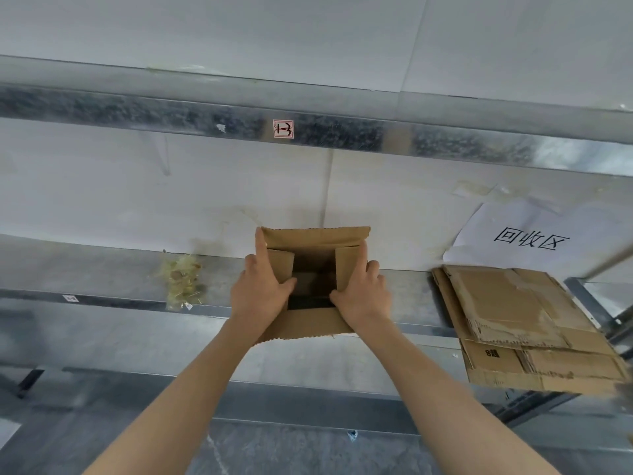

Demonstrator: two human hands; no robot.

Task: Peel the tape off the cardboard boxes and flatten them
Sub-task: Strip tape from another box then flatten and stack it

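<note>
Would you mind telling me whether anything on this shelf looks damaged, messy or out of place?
A crumpled wad of peeled tape lies on the metal shelf, left of the open box. On the right, the flattened cardboard stack has torn, ragged facing and seems to overhang the shelf's edge. The paper sign sits crooked.

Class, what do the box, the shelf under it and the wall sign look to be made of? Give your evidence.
Box: brown cardboard, likely corrugated, matt; ragged fibrous flap edges. Shelf: probably galvanised steel; dull grey, faintly reflective. Sign: seemingly thin white paper, matt; creased, black printed characters.
</note>
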